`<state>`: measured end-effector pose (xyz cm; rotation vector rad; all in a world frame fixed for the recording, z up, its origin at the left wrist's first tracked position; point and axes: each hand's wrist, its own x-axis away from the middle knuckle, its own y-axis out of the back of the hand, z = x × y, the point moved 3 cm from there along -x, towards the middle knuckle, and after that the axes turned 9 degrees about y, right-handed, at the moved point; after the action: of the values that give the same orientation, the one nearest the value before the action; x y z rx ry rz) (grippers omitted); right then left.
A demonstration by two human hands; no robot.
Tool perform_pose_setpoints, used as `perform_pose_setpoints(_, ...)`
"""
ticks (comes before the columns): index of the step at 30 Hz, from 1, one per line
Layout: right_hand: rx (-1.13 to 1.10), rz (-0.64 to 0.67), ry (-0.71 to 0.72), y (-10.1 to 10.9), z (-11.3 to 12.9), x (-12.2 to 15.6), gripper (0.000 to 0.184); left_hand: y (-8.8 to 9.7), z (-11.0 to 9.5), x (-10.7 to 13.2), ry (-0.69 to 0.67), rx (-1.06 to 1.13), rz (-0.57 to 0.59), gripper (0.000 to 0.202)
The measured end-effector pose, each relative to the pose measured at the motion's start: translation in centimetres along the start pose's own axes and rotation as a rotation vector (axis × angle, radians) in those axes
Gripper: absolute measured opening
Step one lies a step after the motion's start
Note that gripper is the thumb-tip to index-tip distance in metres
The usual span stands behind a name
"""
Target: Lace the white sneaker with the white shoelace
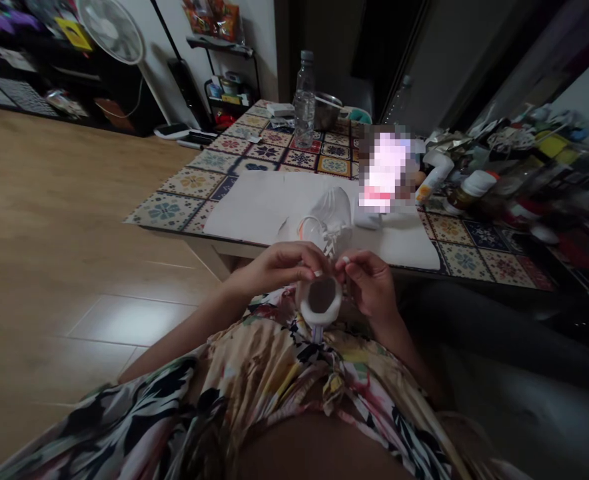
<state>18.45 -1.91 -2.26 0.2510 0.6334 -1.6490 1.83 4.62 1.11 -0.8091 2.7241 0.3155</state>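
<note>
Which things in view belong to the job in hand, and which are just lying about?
Seemingly part of the job:
white lace-up shoe
round white padded collar between the bare left hand and bare right hand
flat white sheet under the shoe

Apparently just lying about:
clear plastic bottle
silver metal bowl
white-lidded brown jar

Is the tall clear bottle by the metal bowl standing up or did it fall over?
Standing up. The bottle rests on its base on the patterned table, with its cap at the top.
</note>
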Motion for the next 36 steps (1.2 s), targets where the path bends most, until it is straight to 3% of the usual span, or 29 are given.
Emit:
perform_pose_setpoints(2, 0.082, -0.022, 0.04, 0.2, -0.1, 0.0, 0.017, -0.7, 0.2, -0.4, -0.03, -0.037, -0.027, 0.023)
perform_pose_setpoints(6, 0.252, 0.004, 0.15, 0.1, 0.1, 0.1, 0.006, -1.0, 0.2, -0.5, -0.129, -0.178, -0.188, 0.024)
perform_pose_setpoints(9, 0.29, -0.016, 0.169, -0.1, 0.3, 0.2, 0.006, -1.2, 0.3, -0.4, -0.066, -0.167, -0.252, 0.027)
perform_pose_setpoints(15, 0.485, 0.051, 0.321, -0.4, 1.6, 0.2, 0.006, -1.8, 0.9, -0.6, 0.083, 0.167, -0.318, 0.041)
perform_pose_setpoints(20, 0.56, 0.13, 0.411, -0.6, 2.1, 0.2, 0.008, -1.6, 0.8, -0.3, 0.103, -0.023, -0.397, 0.033)
perform_pose_setpoints(24, 0.554, 0.136, 0.4, -0.7, 2.2, 0.4, 0.008, -1.4, 0.7, -0.1, 0.109, -0.178, -0.428, 0.022)
perform_pose_setpoints(27, 0.52, 0.121, 0.357, -0.8, 1.9, 0.6, 0.009, -1.5, 0.7, -0.2, 0.142, -0.164, -0.405, 0.022)
perform_pose_setpoints(32, 0.42, -0.053, 0.21, -0.7, 1.0, 0.8, 0.006, -1.7, 0.5, 0.1, 0.126, -0.204, -0.342, 0.02)
perform_pose_setpoints(36, 0.399, -0.082, 0.18, -0.8, 0.9, 0.6, 0.005, -1.6, 0.8, 0.3, 0.074, -0.225, -0.332, 0.016)
